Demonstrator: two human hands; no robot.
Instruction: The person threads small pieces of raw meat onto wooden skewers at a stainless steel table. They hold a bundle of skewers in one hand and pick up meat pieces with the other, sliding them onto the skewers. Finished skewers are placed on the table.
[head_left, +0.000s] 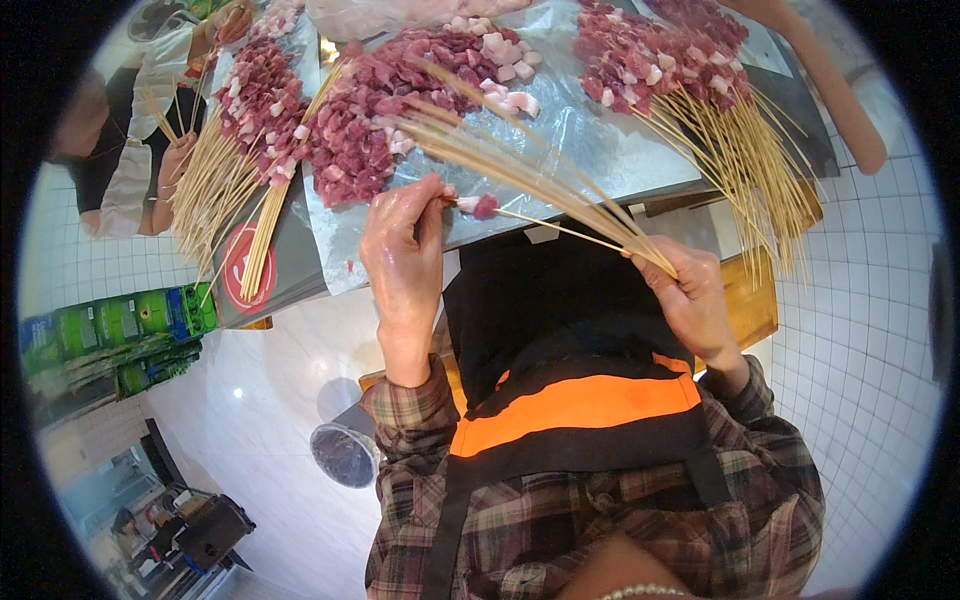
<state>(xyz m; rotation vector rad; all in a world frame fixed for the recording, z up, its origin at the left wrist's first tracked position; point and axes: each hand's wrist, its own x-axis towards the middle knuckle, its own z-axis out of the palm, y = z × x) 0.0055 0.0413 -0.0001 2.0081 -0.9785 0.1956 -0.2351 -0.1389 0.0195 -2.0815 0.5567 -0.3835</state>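
Observation:
My right hand (679, 292) grips a fanned bundle of bamboo skewers (540, 180) near their lower ends; the far ends look blurred. One skewer (559, 226) stands apart from the fan, with a red meat cube (485, 206) and a pale fat cube (468, 204) threaded near its tip. At that tip, my left hand (405, 236) pinches a small piece of meat (449, 192), mostly hidden by the fingers. Just beyond my left hand lies a heap of raw diced meat (352, 142) on plastic sheeting (600, 154), with white fat cubes (510, 56) at its far side.
Loaded skewers lie piled at left (262, 97) and right (667, 60), their bare sticks overhanging the table edge. At left, another person's hand (176, 161) is beside skewers; another person's arm (840, 97) reaches in at right. A lined bin (345, 454) stands on the floor.

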